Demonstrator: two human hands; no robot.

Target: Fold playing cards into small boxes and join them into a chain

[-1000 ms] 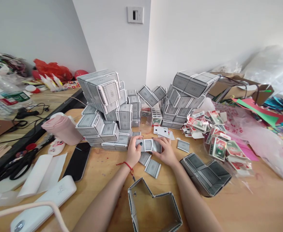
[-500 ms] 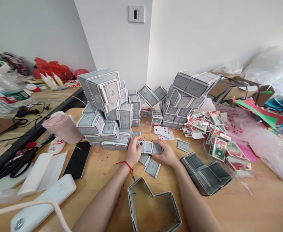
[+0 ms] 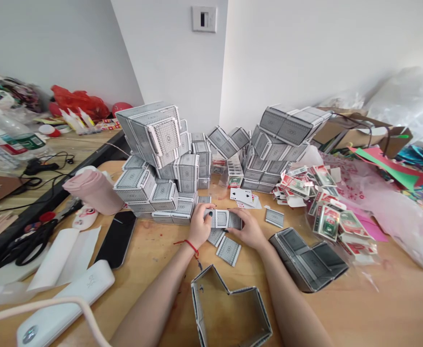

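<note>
Between my two hands lie grey-backed playing cards, joined or overlapping in a short row. My left hand pinches their left end, thumb on top. At the right end, my right hand grips the cards between thumb and fingers. Just below, more loose playing cards rest face down on the table. Nearest me, between my forearms, is an open heart-like frame made of cards. A similar card-built block sits beside my right forearm. Face-up cards lie beyond my hands.
Stacked card boxes rise at the back left, and another stack at the back right. Torn card packets pile on the right. To the left are a phone, a white power bank, a pink cup and scissors.
Almost nothing differs. Both hands keep their hold on the cards, and the fingers of my right hand have shifted very slightly.
</note>
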